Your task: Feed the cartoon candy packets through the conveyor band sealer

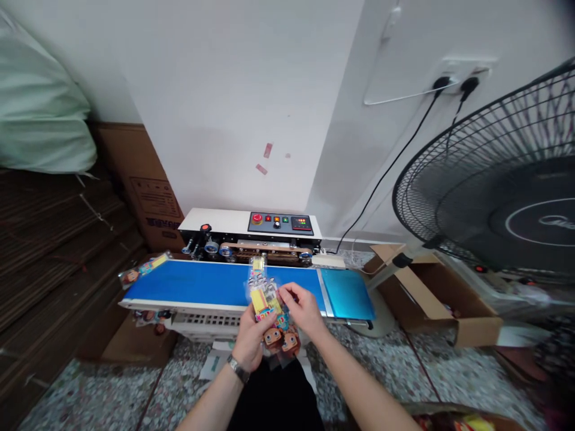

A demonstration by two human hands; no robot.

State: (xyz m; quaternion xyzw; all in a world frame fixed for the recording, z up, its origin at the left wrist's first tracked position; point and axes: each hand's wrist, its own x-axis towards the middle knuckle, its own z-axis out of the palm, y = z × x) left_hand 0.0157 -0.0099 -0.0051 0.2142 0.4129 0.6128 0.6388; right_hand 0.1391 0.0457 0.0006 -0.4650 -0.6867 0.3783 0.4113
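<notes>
Several clear plastic packets (272, 341) with cartoon faces and yellow and teal parts are fanned out in my left hand (251, 338), thumb across their front. My right hand (303, 308) is closed, its thumb and finger pinched at the upper right edge of a packet; the fingertips are partly hidden. Both hands are over the front edge of the blue conveyor belt (193, 281) of a band sealer (215, 221). Just beyond them, another packet (257, 265) lies on the belt near the sealer's rollers. One more packet (146, 269) hangs at the belt's left end.
A control panel (281, 222) with a red knob and lit display tops the sealer. To the right stand a large black fan (494, 173) and an open cardboard box (426, 293). Another box (130, 341) with packets sits below the belt's left end. Flattened cardboard (54, 239) is stacked at left.
</notes>
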